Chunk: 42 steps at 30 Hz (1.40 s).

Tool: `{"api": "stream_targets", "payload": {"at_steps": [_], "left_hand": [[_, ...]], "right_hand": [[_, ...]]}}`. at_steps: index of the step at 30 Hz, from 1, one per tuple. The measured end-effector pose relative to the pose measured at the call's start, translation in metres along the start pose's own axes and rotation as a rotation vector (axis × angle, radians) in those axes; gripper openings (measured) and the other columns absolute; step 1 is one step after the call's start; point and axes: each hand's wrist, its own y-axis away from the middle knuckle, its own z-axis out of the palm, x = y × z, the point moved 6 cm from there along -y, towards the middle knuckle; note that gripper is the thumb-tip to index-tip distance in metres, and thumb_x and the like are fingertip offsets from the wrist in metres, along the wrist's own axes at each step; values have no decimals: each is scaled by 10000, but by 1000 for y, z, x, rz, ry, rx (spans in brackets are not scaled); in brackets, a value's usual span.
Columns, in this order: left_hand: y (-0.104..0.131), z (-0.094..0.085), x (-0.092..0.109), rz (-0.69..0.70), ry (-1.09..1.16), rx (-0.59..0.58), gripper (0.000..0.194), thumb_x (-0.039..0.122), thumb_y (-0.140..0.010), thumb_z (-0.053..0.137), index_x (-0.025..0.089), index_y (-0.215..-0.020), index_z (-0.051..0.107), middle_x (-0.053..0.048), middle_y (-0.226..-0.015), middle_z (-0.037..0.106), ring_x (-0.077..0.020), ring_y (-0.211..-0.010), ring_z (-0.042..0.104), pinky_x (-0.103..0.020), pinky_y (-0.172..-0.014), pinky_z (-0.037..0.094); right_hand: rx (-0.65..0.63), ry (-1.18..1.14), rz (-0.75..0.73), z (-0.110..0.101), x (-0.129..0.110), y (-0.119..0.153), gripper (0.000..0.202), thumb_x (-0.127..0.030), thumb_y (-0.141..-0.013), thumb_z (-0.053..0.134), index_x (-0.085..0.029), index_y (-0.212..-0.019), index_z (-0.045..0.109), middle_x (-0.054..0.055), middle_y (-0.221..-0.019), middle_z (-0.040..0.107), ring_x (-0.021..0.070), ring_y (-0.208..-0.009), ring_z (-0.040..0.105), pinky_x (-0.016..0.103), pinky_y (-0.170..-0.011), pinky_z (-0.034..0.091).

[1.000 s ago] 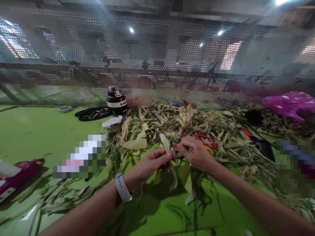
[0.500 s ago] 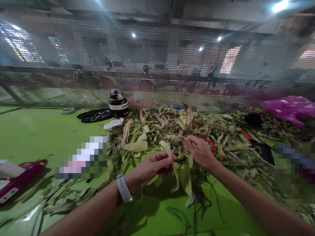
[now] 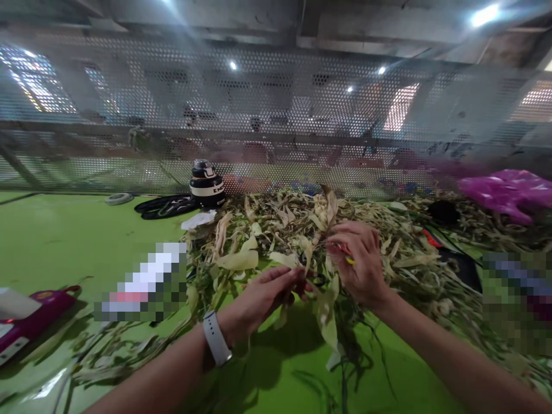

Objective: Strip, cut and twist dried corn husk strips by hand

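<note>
My left hand, with a white watch band at its wrist, is closed in a pinch on a pale, dry leaf in front of the heap. Its lower fingers are partly hidden. My right hand is just to the right, fingers curled round scissors with red and yellow handles. Most of the scissors is covered by the hand, and the blades cannot be made out. Below and between the hands hangs a broad yellowish leaf. Behind them spreads a heap of dried plant leaves and stems.
A black bottle stands at the back by a perforated metal screen. Near it lie a black pouch and white tissue. A purple plastic bag sits back right, a maroon device at left on the green table.
My right hand has lifted and turned, its fingers now curled over the scissors, whose red loop showed behind the hand before. The left hand stays nearly in place; the leaf it pinches has shifted.
</note>
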Motion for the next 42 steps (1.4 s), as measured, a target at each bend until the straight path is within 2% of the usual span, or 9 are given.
{"api": "stream_targets", "payload": {"at_steps": [4, 9, 15, 20, 23, 28, 34, 38, 42], "left_hand": [[1, 2, 5, 44, 143, 6, 231, 323, -760, 648, 155, -914, 680, -79, -888, 705, -158, -813, 627, -217, -674, 424], [0, -4, 14, 197, -1, 73, 212, 312, -738, 676, 157, -882, 688, -47, -825, 701, -128, -752, 597, -216, -684, 424], [-3, -13, 12, 304, -97, 260, 244, 364, -719, 674, 136, -807, 661, -34, -745, 659, -144, -722, 557, -249, -688, 431], [-3, -15, 8, 265, 85, 259, 205, 326, -711, 689, 151, -815, 661, -27, -781, 654, -127, -721, 559, -218, -653, 430], [-2, -12, 9, 223, 178, 201, 187, 319, -724, 680, 154, -812, 672, -32, -795, 659, -126, -728, 578, -206, -620, 436], [2, 0, 8, 157, 15, 128, 246, 302, -653, 747, 136, -803, 645, -23, -702, 671, -125, -626, 611, -212, -575, 444], [3, 11, 5, 115, -124, 32, 279, 399, -715, 673, 121, -700, 652, -39, -609, 674, -101, -521, 577, -195, -514, 414], [1, 9, 3, 89, -164, 3, 257, 370, -741, 653, 121, -693, 694, -54, -632, 690, -101, -550, 568, -195, -536, 408], [-3, -8, 4, 134, 58, 182, 192, 317, -630, 749, 154, -729, 731, -44, -744, 713, -131, -696, 601, -208, -656, 440]], "right_hand": [[-261, -68, 37, 15, -7, 3, 273, -335, -906, 410, -196, -717, 549, 54, -742, 570, 190, -767, 488, 332, -740, 346], [-587, -280, 179, 39, -13, 14, 430, -385, -941, 307, -184, -609, 492, 5, -594, 499, 131, -584, 451, 258, -583, 330], [-556, -349, 100, 38, -31, 15, 362, -347, -935, 344, -188, -622, 430, -6, -624, 450, 124, -610, 432, 230, -572, 340], [-531, -290, 75, 39, -27, 17, 333, -305, -917, 388, -189, -608, 431, -7, -608, 445, 130, -600, 416, 242, -575, 329], [-489, -326, 193, 36, -15, 15, 224, -309, -882, 453, -181, -706, 507, 9, -685, 522, 139, -663, 476, 248, -625, 365], [-444, -590, 492, 37, -1, 14, 189, -341, -873, 463, -183, -900, 564, 34, -890, 605, 156, -831, 546, 269, -752, 418], [-446, -1005, 809, 55, -5, 29, 224, -380, -768, 608, -168, -806, 547, -4, -706, 614, 135, -630, 568, 277, -640, 469], [-346, -879, 709, 48, -2, 24, 220, -373, -774, 608, -160, -763, 554, 11, -716, 606, 147, -686, 571, 281, -676, 469], [-74, -494, 465, 12, 1, 9, 196, -302, -818, 569, -174, -965, 547, 31, -824, 576, 156, -764, 559, 293, -723, 457]]}}
